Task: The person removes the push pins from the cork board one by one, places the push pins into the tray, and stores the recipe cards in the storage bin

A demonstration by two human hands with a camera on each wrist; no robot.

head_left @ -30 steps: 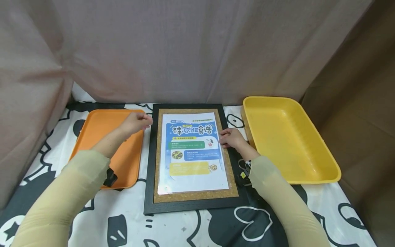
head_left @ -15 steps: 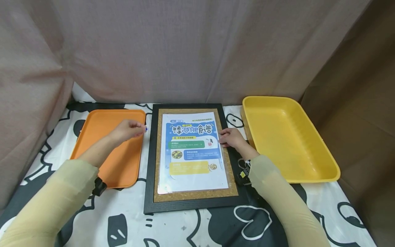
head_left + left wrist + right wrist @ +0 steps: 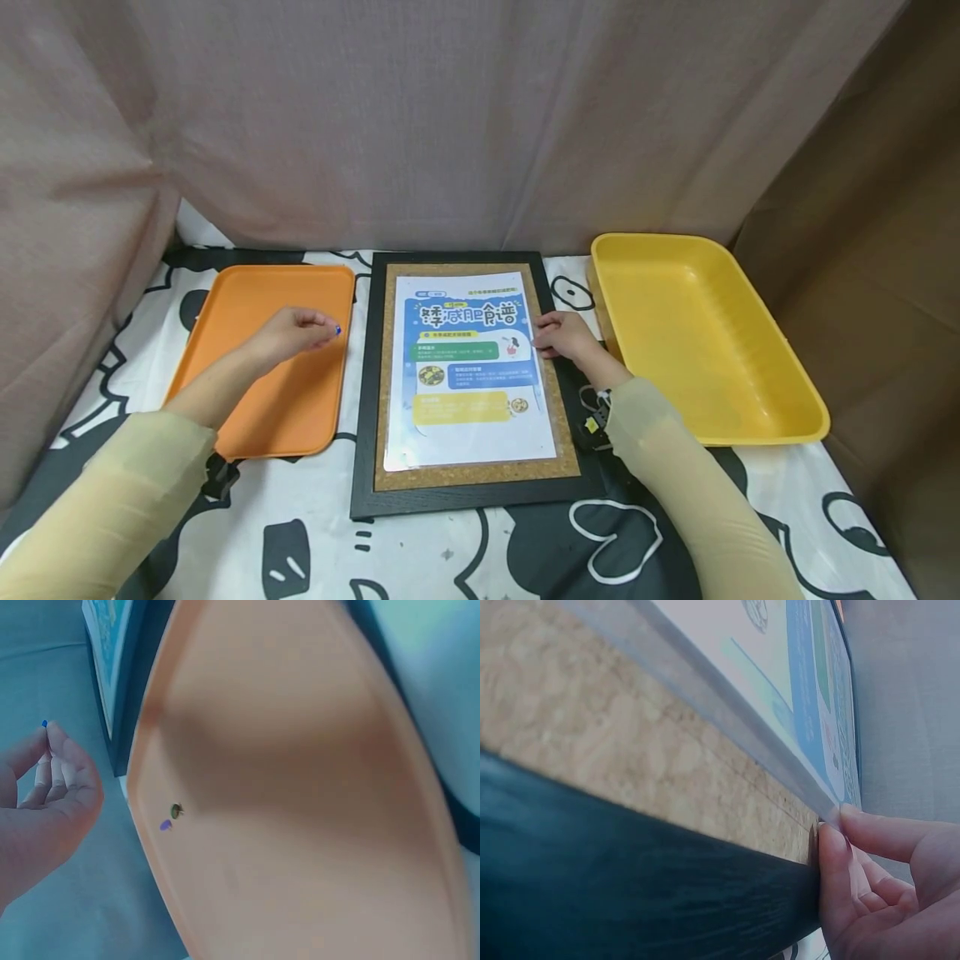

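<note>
My left hand (image 3: 294, 335) is above the orange tray (image 3: 288, 408), with a small blue thumbtack (image 3: 45, 724) pinched between thumb and fingertip. Inside the tray, near its edge in the left wrist view, lie a green thumbtack (image 3: 176, 811) and a purple thumbtack (image 3: 166, 825). A printed sheet (image 3: 472, 442) in a clear glossy cover lies on a black-framed corkboard (image 3: 480, 481). My right hand (image 3: 566, 337) pinches the sheet's right edge between thumb and index finger. The right wrist view shows that edge lifted slightly off the cork.
A deep yellow bin (image 3: 690, 350) stands right of the corkboard, near my right forearm. A black-and-white patterned cloth (image 3: 420, 558) covers the table. Grey-brown curtains (image 3: 480, 125) hang behind and on both sides.
My left hand has drawn back leftward and toward me from the corkboard's left frame to over the tray, and the blue thumbtack has come into sight. The right hand has stayed put.
</note>
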